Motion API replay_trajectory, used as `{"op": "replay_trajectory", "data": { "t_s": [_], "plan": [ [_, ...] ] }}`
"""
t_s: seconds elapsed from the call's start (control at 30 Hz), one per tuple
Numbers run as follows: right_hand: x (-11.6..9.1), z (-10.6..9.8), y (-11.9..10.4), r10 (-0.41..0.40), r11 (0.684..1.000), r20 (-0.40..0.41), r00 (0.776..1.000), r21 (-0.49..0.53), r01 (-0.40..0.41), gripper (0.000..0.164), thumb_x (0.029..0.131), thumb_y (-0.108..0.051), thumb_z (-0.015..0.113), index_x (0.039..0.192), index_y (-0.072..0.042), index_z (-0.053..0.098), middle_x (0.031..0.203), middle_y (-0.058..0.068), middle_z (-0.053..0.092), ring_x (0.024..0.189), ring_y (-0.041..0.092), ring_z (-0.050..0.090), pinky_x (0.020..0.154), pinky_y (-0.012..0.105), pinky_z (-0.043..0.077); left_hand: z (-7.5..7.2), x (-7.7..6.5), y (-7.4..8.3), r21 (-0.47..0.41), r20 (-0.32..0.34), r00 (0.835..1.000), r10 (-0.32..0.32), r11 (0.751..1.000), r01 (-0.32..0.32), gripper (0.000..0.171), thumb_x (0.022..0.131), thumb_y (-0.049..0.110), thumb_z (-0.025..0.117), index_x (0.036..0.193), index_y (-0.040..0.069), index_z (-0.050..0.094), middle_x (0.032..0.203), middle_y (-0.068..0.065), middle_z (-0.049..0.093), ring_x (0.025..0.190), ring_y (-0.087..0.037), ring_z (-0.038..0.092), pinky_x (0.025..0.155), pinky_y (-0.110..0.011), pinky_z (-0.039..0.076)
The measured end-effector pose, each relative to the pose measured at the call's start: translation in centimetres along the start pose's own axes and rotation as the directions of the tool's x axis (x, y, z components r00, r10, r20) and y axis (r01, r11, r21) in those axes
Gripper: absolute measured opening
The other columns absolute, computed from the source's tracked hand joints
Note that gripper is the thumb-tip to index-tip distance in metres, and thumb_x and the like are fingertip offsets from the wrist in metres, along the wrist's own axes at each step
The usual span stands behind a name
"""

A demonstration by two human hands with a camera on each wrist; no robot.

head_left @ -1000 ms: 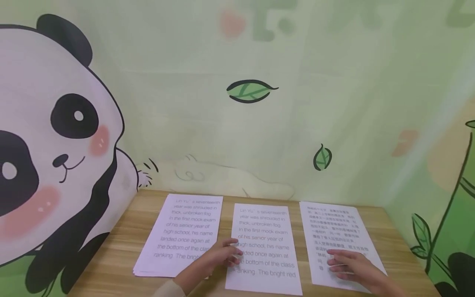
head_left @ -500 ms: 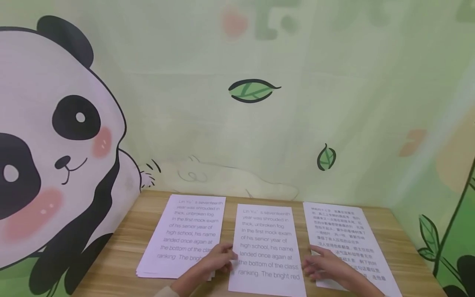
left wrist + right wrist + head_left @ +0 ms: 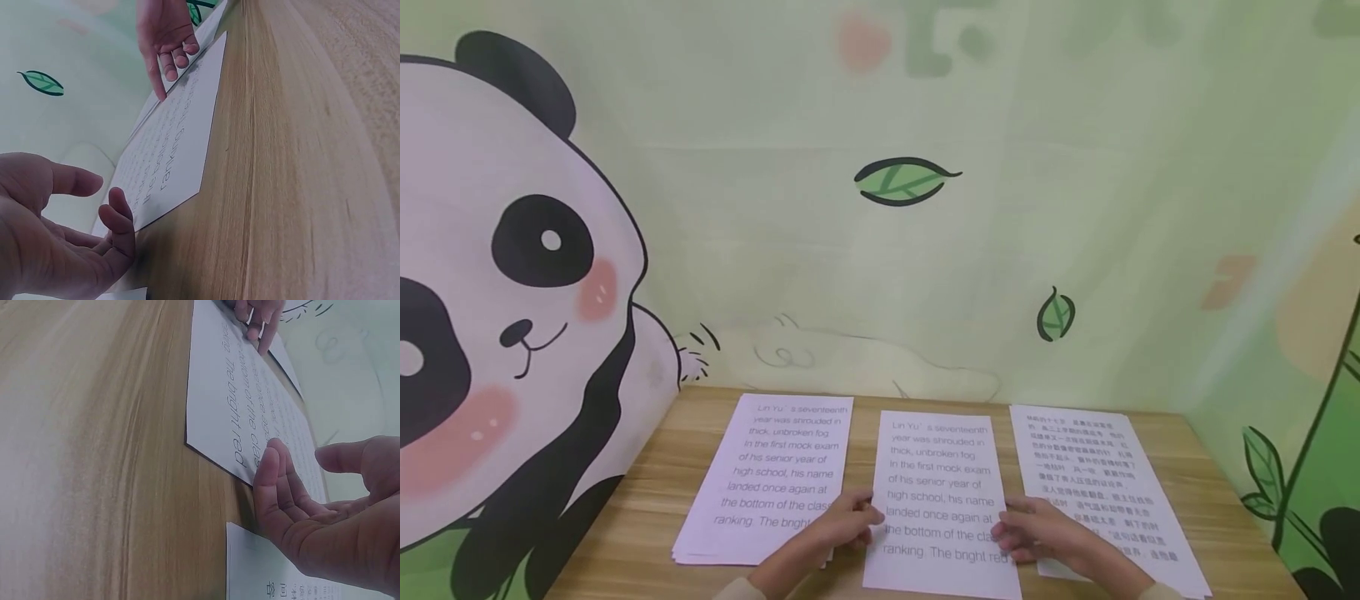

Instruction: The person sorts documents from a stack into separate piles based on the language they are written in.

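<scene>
A printed sheet of paper (image 3: 936, 487) with large English text lies in the middle of the table, between my two hands. At its left edge is my left hand (image 3: 844, 523), fingers loosely bent and touching near the edge; in the left wrist view its thumb (image 3: 78, 180) stands apart above the fingers. My right hand (image 3: 1043, 530) is at the right edge, fingertips over the margin by the last lines. The right wrist view shows that hand's thumb (image 3: 340, 457) raised away from the fingers, with a gap between.
To the left lies a stack of English-printed sheets (image 3: 775, 479), partly behind the left hand. On the right, Chinese-printed sheets (image 3: 1075, 458) lie under the right forearm's line. The wooden table (image 3: 647, 500) meets a green wall hanging (image 3: 760, 242) with a panda and leaves.
My right hand has moved left from over the Chinese sheets to the middle sheet's right edge. My left hand has drawn back slightly from over the text to the left edge.
</scene>
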State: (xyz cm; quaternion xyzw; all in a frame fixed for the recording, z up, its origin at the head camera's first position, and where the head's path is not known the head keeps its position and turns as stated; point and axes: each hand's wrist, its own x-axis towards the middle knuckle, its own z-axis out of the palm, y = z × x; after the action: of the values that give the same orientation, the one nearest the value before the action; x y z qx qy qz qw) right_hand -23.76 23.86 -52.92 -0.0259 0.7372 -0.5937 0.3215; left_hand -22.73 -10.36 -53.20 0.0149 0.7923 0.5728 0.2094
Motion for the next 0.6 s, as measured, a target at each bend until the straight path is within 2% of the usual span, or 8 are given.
{"op": "replay_trajectory", "data": {
  "t_s": [0.1, 0.27, 0.33, 0.43, 0.53, 0.6],
  "plan": [
    [-0.12, -0.02, -0.15, 0.005, 1.000, -0.021, 1.000, 0.004, -0.005, 0.071, 0.105, -0.021, 0.051, 0.152, 0.019, 0.017, 0.108, 0.011, 0.071, 0.091, 0.016, 0.069, 0.084, 0.033, 0.061, -0.04, 0.04, -0.10, -0.019, -0.021, 1.000, -0.004, 1.000, 0.004, 0.050, 0.093, 0.012, 0.061, 0.138, -0.008, 0.054, 0.095, -0.008, 0.061, 0.071, -0.015, 0.059, 0.063, -0.025, 0.049],
    [-0.30, -0.15, -0.16, 0.006, 1.000, -0.094, 0.996, -0.002, -0.006, 0.064, 0.104, -0.020, 0.053, 0.152, 0.014, 0.028, 0.108, 0.010, 0.070, 0.090, 0.017, 0.068, 0.083, 0.034, 0.060, -0.04, 0.02, -0.15, -0.085, -0.097, 0.995, -0.011, 0.996, 0.003, 0.055, 0.091, 0.009, 0.061, 0.141, -0.011, 0.049, 0.095, -0.008, 0.063, 0.068, -0.013, 0.054, 0.060, -0.023, 0.045],
    [-0.34, -0.13, -0.21, 0.020, 1.000, -0.133, 0.991, -0.003, -0.021, 0.061, 0.104, -0.020, 0.054, 0.152, 0.010, 0.033, 0.104, 0.009, 0.069, 0.088, 0.017, 0.067, 0.080, 0.033, 0.059, -0.01, 0.06, -0.11, -0.110, -0.116, 0.993, -0.013, 0.994, 0.000, 0.052, 0.090, 0.009, 0.061, 0.139, -0.009, 0.053, 0.094, -0.007, 0.062, 0.068, -0.013, 0.052, 0.060, -0.023, 0.044],
    [-0.36, -0.06, -0.30, 0.045, 0.999, -0.188, 0.981, 0.003, -0.045, 0.058, 0.103, -0.023, 0.056, 0.151, 0.005, 0.040, 0.097, 0.006, 0.068, 0.085, 0.017, 0.064, 0.077, 0.032, 0.057, 0.03, 0.16, 0.00, -0.139, -0.132, 0.991, -0.010, 0.990, -0.008, 0.050, 0.088, 0.010, 0.062, 0.135, -0.006, 0.057, 0.099, -0.008, 0.064, 0.075, -0.013, 0.057, 0.064, -0.024, 0.048],
    [-0.23, 0.00, -0.33, 0.051, 0.999, -0.206, 0.977, 0.023, -0.048, 0.058, 0.102, -0.026, 0.058, 0.150, 0.004, 0.042, 0.104, 0.007, 0.069, 0.091, 0.018, 0.064, 0.081, 0.033, 0.057, 0.11, 0.25, 0.01, -0.169, -0.142, 0.990, -0.005, 0.985, -0.019, 0.049, 0.088, 0.009, 0.062, 0.134, -0.007, 0.056, 0.111, -0.015, 0.065, 0.085, -0.016, 0.064, 0.071, -0.028, 0.055],
    [-0.13, -0.03, -0.32, 0.054, 0.998, -0.177, 0.983, 0.053, -0.046, 0.062, 0.102, -0.027, 0.058, 0.152, 0.004, 0.038, 0.116, 0.010, 0.068, 0.101, 0.020, 0.066, 0.088, 0.036, 0.058, 0.16, 0.26, -0.09, -0.190, -0.143, 0.990, -0.003, 0.981, -0.025, 0.051, 0.088, 0.007, 0.061, 0.135, -0.010, 0.052, 0.119, -0.021, 0.064, 0.087, -0.017, 0.066, 0.072, -0.030, 0.058]
  ]
}}
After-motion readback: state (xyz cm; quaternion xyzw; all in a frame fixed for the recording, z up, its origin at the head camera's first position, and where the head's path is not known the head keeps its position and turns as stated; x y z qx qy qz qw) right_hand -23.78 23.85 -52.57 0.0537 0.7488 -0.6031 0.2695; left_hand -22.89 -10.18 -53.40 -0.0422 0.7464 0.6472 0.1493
